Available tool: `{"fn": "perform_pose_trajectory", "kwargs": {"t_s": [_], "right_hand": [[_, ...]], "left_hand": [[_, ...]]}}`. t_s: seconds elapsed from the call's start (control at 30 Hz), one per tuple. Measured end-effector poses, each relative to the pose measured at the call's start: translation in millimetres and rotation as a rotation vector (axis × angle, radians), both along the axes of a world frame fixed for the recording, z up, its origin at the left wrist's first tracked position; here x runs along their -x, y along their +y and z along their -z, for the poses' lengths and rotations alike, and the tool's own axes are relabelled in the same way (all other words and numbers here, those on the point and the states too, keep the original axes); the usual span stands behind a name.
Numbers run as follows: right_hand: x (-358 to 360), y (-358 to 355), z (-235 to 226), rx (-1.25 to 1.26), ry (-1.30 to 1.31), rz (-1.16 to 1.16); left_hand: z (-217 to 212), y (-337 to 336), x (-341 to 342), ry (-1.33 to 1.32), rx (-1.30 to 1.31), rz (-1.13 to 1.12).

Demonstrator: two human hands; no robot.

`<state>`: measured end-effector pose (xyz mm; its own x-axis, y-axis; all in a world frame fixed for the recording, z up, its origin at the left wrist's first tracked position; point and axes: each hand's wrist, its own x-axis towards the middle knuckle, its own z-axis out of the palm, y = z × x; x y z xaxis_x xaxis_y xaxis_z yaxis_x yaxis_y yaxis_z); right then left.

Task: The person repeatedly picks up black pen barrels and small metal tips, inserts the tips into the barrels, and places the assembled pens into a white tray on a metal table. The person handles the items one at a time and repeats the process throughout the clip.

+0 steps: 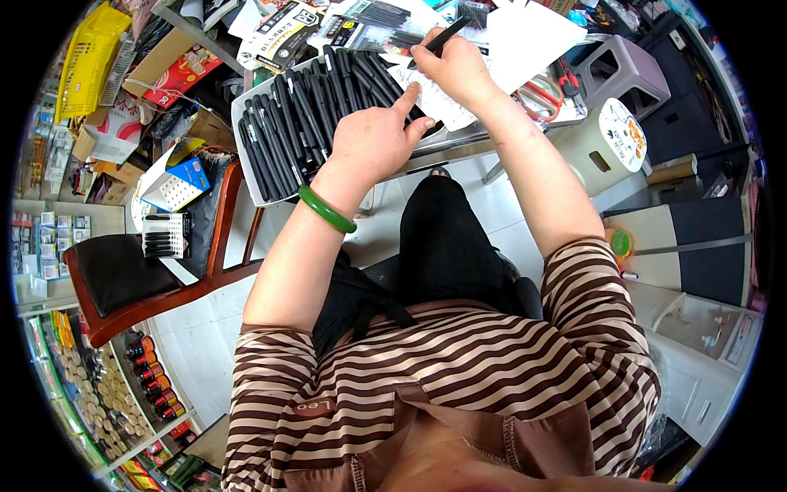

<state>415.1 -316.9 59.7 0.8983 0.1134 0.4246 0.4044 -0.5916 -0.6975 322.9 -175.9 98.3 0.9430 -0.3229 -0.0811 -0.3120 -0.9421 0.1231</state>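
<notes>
Closest to my camera is the wearer's brown-and-cream striped shirt [443, 361], and from its sleeves I see both bare forearms run up toward the desk [452, 143]. The right hand [443, 56] grasps a black pen [448, 33] between thumb and fingers, over the small marked paper [452, 115] near the desk's close edge. I read the pen's long axis as a slant: its back end points up and to the right, away from the wearer, and its lower end points down and left, toward the paper. That lower end seems to meet the sheet, though from here it is too small and too near the fingers for me to be sure.

The left hand [369, 143] is released, gripping nothing that I can make out; its forefinger reaches onto the paper's left side and its thumb stands apart. A green bangle [326, 211] circles that wrist. Just left of this hand I have a white tray [247, 164] packed with black pens [299, 115], most with their long axes leaning up and left, across the line of the held one. Scissors [548, 100] with red handles lie right of the right forearm.
</notes>
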Motion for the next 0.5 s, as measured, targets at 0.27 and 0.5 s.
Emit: {"fn": "perform_pose_trajectory", "kwargs": {"t_s": [0.27,0.5], "right_hand": [[6.9,-0.5,-9.1,0.007,0.061,0.015],[3.4,-2.0,-6.4,0.056,-0.035,0.051]], "left_hand": [[3.8,2.1,-0.4,-0.031,0.039,0.012],[3.8,2.4,-0.7,-0.042,0.043,0.021]]}}
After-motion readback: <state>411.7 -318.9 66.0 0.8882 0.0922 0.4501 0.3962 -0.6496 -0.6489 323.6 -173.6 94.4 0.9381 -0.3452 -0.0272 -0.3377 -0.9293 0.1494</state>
